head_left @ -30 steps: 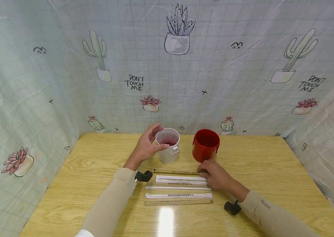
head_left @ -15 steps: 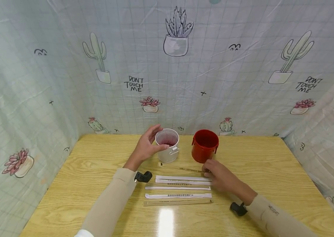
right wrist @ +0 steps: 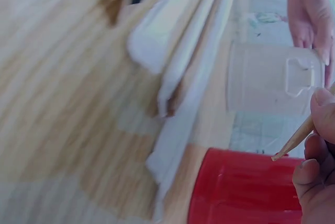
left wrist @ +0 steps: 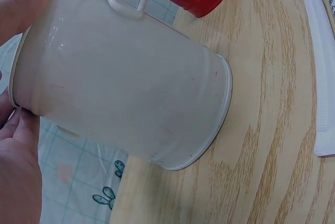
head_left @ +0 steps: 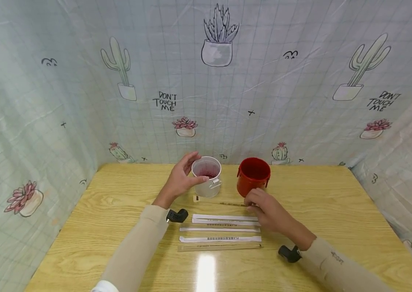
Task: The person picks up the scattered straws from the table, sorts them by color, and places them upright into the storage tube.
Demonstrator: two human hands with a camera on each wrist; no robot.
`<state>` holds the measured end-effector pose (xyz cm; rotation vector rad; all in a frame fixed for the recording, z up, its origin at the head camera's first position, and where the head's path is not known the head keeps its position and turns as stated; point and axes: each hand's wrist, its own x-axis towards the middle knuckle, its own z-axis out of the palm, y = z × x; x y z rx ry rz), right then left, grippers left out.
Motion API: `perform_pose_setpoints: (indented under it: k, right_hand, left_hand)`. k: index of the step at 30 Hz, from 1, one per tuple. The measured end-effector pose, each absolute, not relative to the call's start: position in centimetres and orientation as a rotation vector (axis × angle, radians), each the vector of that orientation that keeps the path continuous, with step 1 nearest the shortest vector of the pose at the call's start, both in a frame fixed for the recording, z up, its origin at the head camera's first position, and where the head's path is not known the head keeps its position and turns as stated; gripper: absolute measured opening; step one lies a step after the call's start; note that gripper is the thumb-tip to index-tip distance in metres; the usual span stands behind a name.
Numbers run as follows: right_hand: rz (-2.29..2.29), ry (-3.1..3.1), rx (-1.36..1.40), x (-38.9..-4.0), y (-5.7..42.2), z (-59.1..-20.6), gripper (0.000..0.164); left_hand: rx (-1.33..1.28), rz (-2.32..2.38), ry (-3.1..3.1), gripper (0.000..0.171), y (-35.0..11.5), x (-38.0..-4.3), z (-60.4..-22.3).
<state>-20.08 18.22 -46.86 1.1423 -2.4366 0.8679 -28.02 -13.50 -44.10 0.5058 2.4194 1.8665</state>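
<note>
My left hand [head_left: 178,182] holds a small white bucket [head_left: 204,190] by its rim, thumb on the near side and fingers at the back. The bucket stands upright, with reddish stains inside and a white wire handle hanging at its side. My right hand [head_left: 269,211] pinches the right end of a long brown paper-wrapped straw [head_left: 213,201]. Its left end reaches below the white bucket. In the right wrist view the pinched end of the straw [right wrist: 293,143] sticks out past the thumb. A red bucket [head_left: 246,182] stands just beyond my right hand.
Several more wrapped straws lie in a rough row nearer me, among them a white one [head_left: 224,239] and a brown one [head_left: 195,247]. The wooden table [head_left: 118,227] meets a printed cactus cloth [head_left: 147,134] at its back edge.
My right hand has picked up the brown straw at its right end and shifted it away from the row, towards the buckets. My left hand stays on the white bucket.
</note>
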Motion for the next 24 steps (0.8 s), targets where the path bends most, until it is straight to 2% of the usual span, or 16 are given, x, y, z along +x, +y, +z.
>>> perform_pose_setpoints:
  k: [2,5,7,9,13,15,24]
  right_hand:
    - [0.9,-2.419,1.148,-20.2,17.9,-46.6,0.029]
    - [0.938,-2.388,1.148,-20.3,17.6,-46.3,0.011]
    - [0.963,-2.361,1.15,-20.5,17.3,-46.2,0.006]
    - [0.988,-2.324,1.167,-20.6,16.8,-46.2,0.007]
    - [1.038,-2.262,1.2,-20.9,15.7,-45.9,0.029]
    - [1.043,-2.246,1.194,-21.1,15.1,-45.7,0.032]
    - [1.084,-2.169,1.221,-21.9,13.0,-44.9,0.027]
  left_hand:
    - [0.507,1.87,2.41,0.093,-13.6,-28.0,-44.1]
    - [0.508,1.87,2.406,0.093,-13.6,-28.0,-44.1]
    - [0.514,1.871,2.402,0.093,-13.7,-28.1,-44.2]
    - [0.516,1.876,2.394,0.094,-13.7,-28.1,-44.2]
    - [0.505,1.901,2.358,0.095,-13.9,-28.1,-44.2]
    - [0.506,1.92,2.344,0.094,-13.9,-28.1,-44.2]
    - [0.543,1.95,2.332,0.091,-13.9,-27.9,-44.0]
